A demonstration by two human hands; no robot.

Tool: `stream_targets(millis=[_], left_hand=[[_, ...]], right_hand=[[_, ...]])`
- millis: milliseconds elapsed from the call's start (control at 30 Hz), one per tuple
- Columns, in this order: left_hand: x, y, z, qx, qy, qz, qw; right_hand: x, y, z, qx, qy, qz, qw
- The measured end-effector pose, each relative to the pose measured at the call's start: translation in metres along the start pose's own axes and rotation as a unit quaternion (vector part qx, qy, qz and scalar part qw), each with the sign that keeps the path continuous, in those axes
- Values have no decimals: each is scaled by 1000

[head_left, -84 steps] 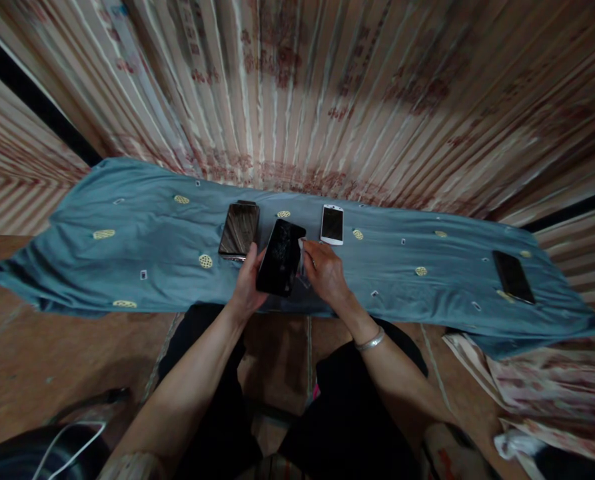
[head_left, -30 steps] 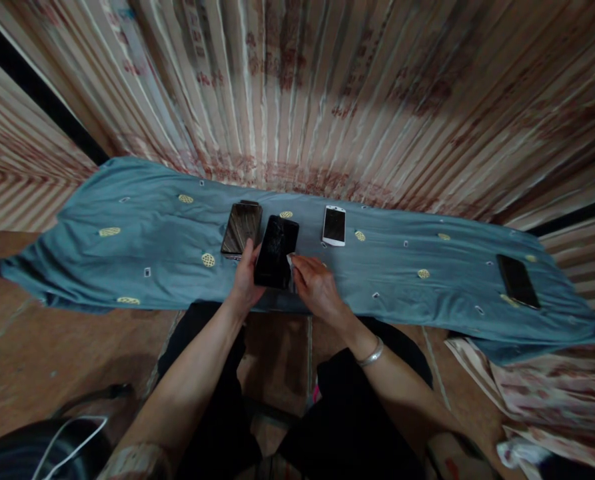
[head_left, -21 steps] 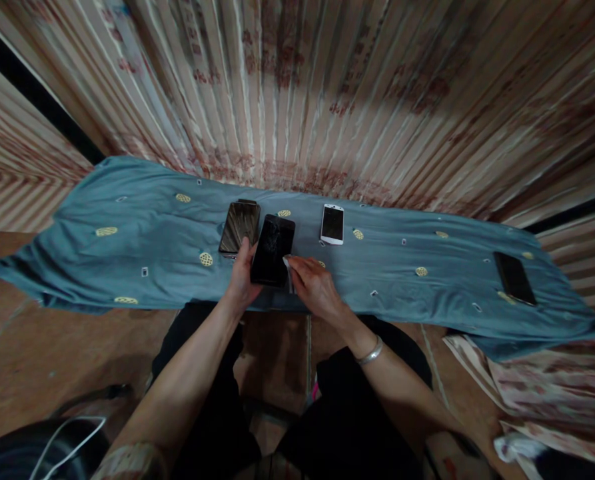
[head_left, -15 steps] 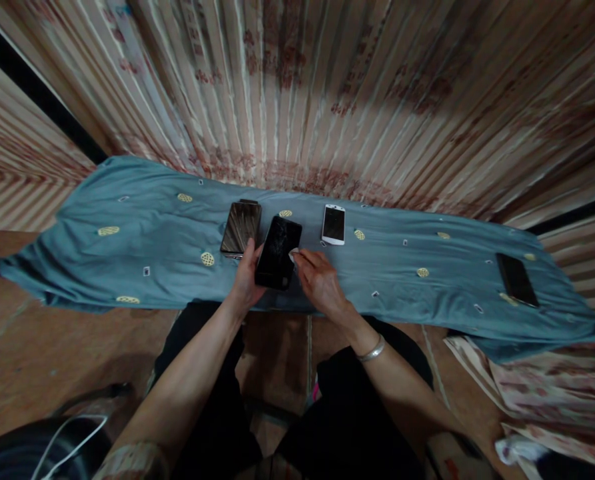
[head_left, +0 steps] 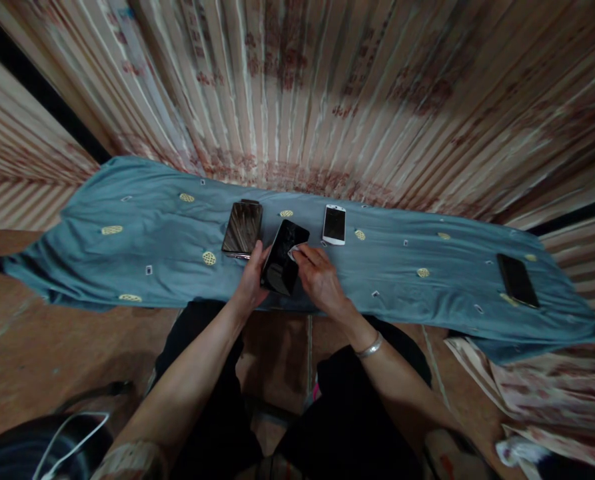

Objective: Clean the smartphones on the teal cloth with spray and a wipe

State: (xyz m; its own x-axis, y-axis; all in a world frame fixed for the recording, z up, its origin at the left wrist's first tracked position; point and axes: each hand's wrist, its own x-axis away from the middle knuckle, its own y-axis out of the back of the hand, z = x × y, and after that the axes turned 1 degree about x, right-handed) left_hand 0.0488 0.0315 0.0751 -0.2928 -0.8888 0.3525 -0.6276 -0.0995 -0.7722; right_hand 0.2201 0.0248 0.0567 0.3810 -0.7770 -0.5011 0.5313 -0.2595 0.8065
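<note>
A black smartphone (head_left: pixel 283 259) is gripped along its left edge by my left hand (head_left: pixel 252 277), its dark screen facing up and tilted. My right hand (head_left: pixel 320 277) pinches a small white piece (head_left: pixel 294 251), perhaps cloth or tissue, against the right side of that screen. Just left of the held phone lies a stack of phones (head_left: pixel 242 228) with a shiny, reflecting top. A white smartphone (head_left: pixel 334 225) with a dark screen rests on the cloth beyond my right hand.
A teal patterned cloth (head_left: pixel 392 287) covers the long narrow table. Another dark phone (head_left: pixel 517 280) lies near its right end. Pleated curtains (head_left: pixel 297 100) hang right behind the table. At lower left, a white cable (head_left: pixel 72 443) lies on a dark round object.
The held phone has tilted and shifted slightly right, with its screen catching a reflection now. The white piece stays at the screen's right side in my right hand.
</note>
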Motion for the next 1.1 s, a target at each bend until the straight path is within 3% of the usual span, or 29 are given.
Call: stream_targets(millis=[300,633,800,1000,1100], left_hand=[[4,-6,-1,-11,-2,-38,999],[2,-11,17,-1,8,4,1000],[0,-16,18,31,15,-35,999],[7,-24,5,45,-18,-122,991],[12,-29,1,46,-23,-128,990]], right_hand=[[8,-5,22,-12,56,17,998],[-6,-2,3,-1,1,-23,1000],[-9,-5,16,-2,34,-14,999],[-4,-10,38,-9,75,-9,997],[-2,-10,42,-25,82,1,996]])
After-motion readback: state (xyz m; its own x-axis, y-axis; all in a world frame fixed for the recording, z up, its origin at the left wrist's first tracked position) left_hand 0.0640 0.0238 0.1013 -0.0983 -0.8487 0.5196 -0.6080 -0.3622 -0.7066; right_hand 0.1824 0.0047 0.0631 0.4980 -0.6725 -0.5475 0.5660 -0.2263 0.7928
